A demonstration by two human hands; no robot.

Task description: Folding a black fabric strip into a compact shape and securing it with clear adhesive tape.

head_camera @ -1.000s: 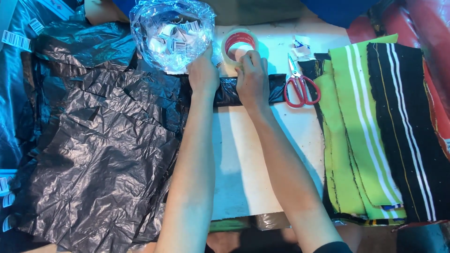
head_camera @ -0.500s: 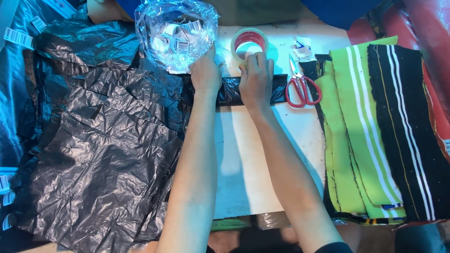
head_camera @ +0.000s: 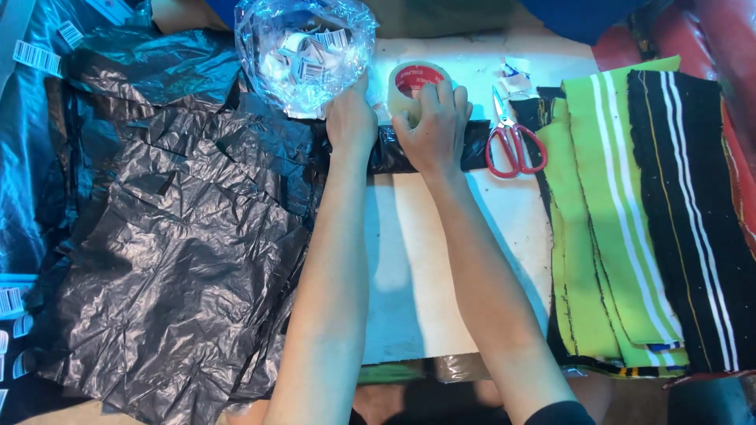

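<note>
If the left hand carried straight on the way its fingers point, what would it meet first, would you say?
Most likely the clear plastic bag of small labels. The left hand rests on the black wrapped bundle, fingers pointing up the table, and already seems to touch the bag's lower right edge, though depth is unclear.

A black plastic-wrapped roll lies flat and crosswise in the upper middle of the frame, glossy and crinkled. Touching its far edge is a roll of clear tape with a red core, tilted up.
</note>
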